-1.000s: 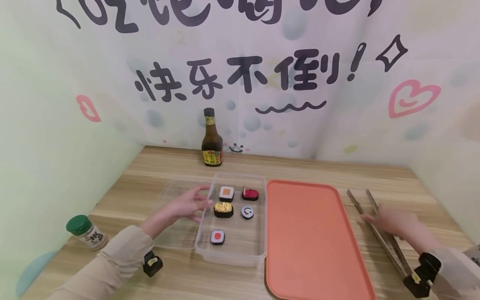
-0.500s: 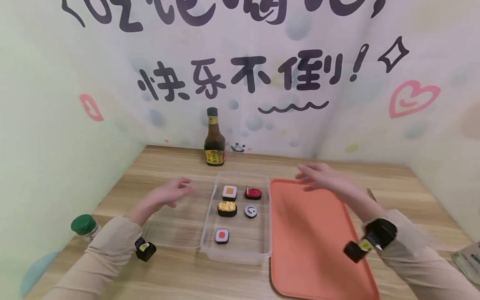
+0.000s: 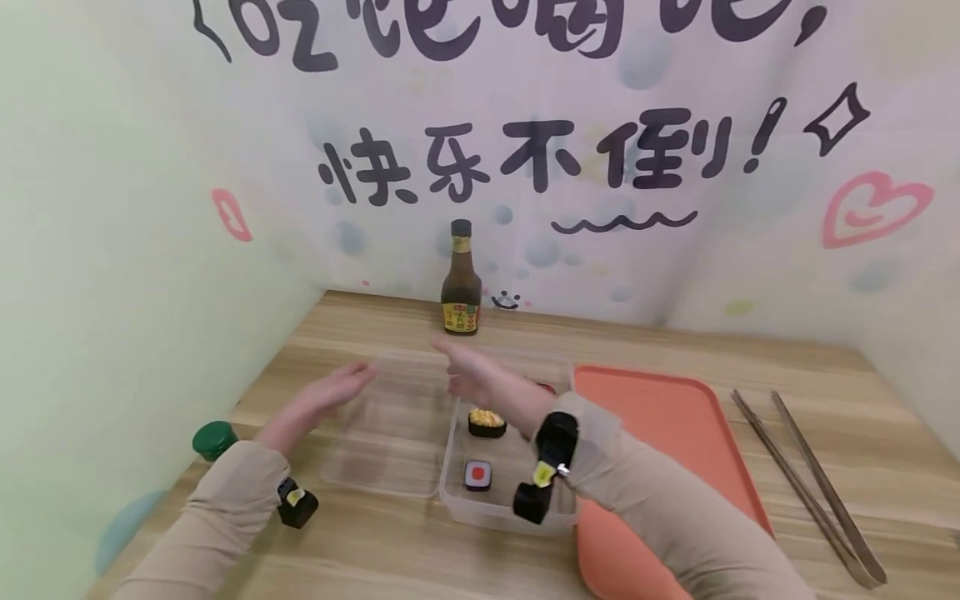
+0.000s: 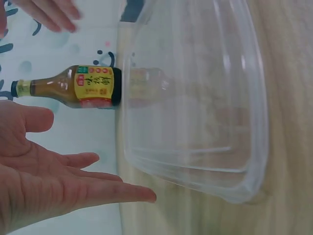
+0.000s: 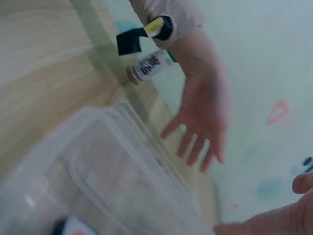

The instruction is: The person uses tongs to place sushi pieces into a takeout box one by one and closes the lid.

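Note:
A clear plastic lid [image 3: 382, 446] lies on the table, left of a clear plastic box [image 3: 517, 521]. My left hand [image 3: 330, 393] hovers over the lid's left side, fingers extended and holding nothing. Above the box is my right hand [image 3: 480, 375], also holding nothing, its fingers loosely straight and a little blurred. Inside the box I see a sushi piece with yellow topping [image 3: 487, 422] and a white roll with a red centre [image 3: 477, 475]. My right hand and forearm hide the other pieces almost wholly. In the right wrist view, the left hand [image 5: 200, 107] shows its palm with fingers spread.
An orange tray [image 3: 660, 400] adjoins the box on the right, partly under my right sleeve. Metal tongs [image 3: 817, 479] lie beyond it. A sauce bottle [image 3: 461, 287] stands at the back, and a green-capped shaker [image 3: 213, 439] at the left.
My right hand has left the tongs and swept leftward across the tray to above the box. My left hand has drawn back from the box's left edge. The head view has turned slightly left.

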A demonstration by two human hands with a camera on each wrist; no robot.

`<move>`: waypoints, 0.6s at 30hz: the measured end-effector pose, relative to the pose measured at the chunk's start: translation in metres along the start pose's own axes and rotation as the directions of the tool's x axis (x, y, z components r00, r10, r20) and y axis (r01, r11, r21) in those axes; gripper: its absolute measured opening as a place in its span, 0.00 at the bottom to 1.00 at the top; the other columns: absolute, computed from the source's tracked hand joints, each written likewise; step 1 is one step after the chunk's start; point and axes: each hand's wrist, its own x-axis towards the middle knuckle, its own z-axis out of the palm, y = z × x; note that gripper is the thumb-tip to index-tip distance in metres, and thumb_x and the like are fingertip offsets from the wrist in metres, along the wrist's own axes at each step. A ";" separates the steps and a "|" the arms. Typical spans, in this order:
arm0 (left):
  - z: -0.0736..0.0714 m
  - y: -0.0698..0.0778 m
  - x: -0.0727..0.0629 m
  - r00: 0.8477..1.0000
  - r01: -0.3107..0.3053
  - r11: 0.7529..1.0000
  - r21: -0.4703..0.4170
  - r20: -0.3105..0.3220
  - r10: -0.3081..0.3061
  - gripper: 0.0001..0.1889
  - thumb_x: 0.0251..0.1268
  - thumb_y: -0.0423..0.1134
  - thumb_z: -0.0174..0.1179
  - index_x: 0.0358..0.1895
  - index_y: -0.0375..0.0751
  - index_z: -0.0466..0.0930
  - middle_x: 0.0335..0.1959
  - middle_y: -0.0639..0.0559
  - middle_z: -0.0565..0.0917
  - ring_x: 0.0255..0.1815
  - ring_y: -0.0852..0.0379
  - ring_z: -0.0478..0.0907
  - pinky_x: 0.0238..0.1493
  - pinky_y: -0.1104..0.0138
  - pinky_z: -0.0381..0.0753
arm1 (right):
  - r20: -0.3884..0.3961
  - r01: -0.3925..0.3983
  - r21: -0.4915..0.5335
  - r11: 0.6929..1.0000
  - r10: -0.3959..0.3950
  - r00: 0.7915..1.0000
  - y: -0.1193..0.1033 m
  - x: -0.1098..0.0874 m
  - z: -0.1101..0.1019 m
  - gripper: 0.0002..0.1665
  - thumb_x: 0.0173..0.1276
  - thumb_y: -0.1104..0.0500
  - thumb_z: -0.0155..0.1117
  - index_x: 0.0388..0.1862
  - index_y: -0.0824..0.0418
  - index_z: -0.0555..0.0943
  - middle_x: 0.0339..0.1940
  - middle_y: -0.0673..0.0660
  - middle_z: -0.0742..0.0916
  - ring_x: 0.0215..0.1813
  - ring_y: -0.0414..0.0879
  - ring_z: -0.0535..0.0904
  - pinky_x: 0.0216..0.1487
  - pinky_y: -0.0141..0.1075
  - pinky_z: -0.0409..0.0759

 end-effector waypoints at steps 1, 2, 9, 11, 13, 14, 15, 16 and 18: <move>0.001 -0.001 0.002 1.000 -0.001 1.000 -0.007 0.001 0.001 0.35 0.73 0.52 0.30 0.69 0.24 0.37 0.69 0.24 0.43 0.68 0.27 0.43 0.64 0.34 0.53 | -0.024 -0.011 0.012 1.000 0.012 1.000 0.005 0.006 0.006 0.36 0.71 0.50 0.46 0.70 0.68 0.51 0.73 0.69 0.49 0.74 0.62 0.43 0.76 0.51 0.44; 0.002 -0.001 0.004 1.000 0.003 1.000 -0.013 0.002 -0.003 0.35 0.73 0.52 0.30 0.69 0.24 0.37 0.68 0.24 0.44 0.68 0.27 0.43 0.63 0.33 0.54 | -0.039 -0.022 0.005 1.000 0.022 0.999 0.009 0.011 0.012 0.34 0.71 0.51 0.47 0.70 0.67 0.54 0.74 0.68 0.49 0.74 0.62 0.42 0.76 0.53 0.42; 0.001 -0.011 0.008 1.000 0.018 0.999 -0.041 0.017 -0.017 0.34 0.73 0.52 0.32 0.68 0.26 0.40 0.68 0.24 0.45 0.68 0.26 0.44 0.58 0.31 0.60 | -0.070 -0.020 -0.327 0.945 -0.003 0.998 0.039 0.023 0.037 0.31 0.71 0.46 0.39 0.67 0.60 0.63 0.73 0.64 0.56 0.74 0.59 0.47 0.75 0.54 0.45; -0.001 -0.014 0.008 0.999 0.030 0.999 -0.030 0.016 -0.030 0.35 0.73 0.52 0.33 0.68 0.26 0.41 0.68 0.25 0.45 0.68 0.27 0.44 0.57 0.32 0.64 | -0.104 -0.032 -0.333 0.942 -0.003 0.995 0.046 0.023 0.042 0.37 0.68 0.44 0.43 0.68 0.65 0.60 0.74 0.67 0.49 0.75 0.60 0.40 0.75 0.54 0.40; -0.001 -0.015 0.006 0.999 0.052 0.998 -0.018 0.013 -0.052 0.35 0.72 0.52 0.34 0.68 0.25 0.41 0.68 0.24 0.45 0.68 0.27 0.45 0.55 0.35 0.68 | -0.124 -0.038 -0.326 0.945 -0.003 0.992 0.047 0.023 0.045 0.38 0.66 0.44 0.46 0.67 0.68 0.62 0.73 0.71 0.43 0.74 0.63 0.34 0.74 0.56 0.34; -0.002 -0.015 0.005 0.998 0.063 0.998 -0.011 0.013 -0.063 0.35 0.72 0.52 0.34 0.68 0.25 0.41 0.68 0.24 0.45 0.68 0.27 0.45 0.55 0.36 0.69 | -0.116 -0.034 -0.323 0.946 -0.004 0.993 0.048 0.024 0.045 0.37 0.66 0.45 0.46 0.66 0.68 0.62 0.73 0.71 0.44 0.74 0.63 0.34 0.75 0.55 0.34; -0.002 -0.014 0.005 0.998 0.069 0.998 -0.003 0.011 -0.069 0.35 0.72 0.52 0.34 0.68 0.24 0.41 0.68 0.24 0.45 0.67 0.27 0.45 0.55 0.37 0.70 | -0.138 -0.050 -0.304 0.951 0.008 0.990 0.046 0.025 0.045 0.37 0.65 0.45 0.48 0.65 0.68 0.64 0.73 0.71 0.42 0.74 0.63 0.34 0.75 0.55 0.36; -0.003 -0.014 0.005 0.997 0.074 0.997 -0.001 0.011 -0.073 0.35 0.72 0.51 0.34 0.68 0.24 0.41 0.67 0.24 0.45 0.67 0.27 0.45 0.55 0.37 0.70 | -0.112 -0.034 -0.317 0.948 -0.002 0.994 0.045 0.025 0.042 0.33 0.66 0.46 0.47 0.63 0.65 0.68 0.73 0.70 0.45 0.74 0.62 0.37 0.75 0.55 0.38; -0.005 -0.013 0.004 0.996 0.088 0.996 -0.023 0.007 -0.088 0.34 0.72 0.49 0.34 0.68 0.23 0.40 0.67 0.23 0.46 0.67 0.27 0.46 0.58 0.38 0.68 | -0.024 0.044 -0.359 0.932 -0.056 0.998 0.043 0.024 0.035 0.29 0.69 0.46 0.43 0.61 0.60 0.71 0.74 0.66 0.54 0.74 0.60 0.45 0.75 0.53 0.44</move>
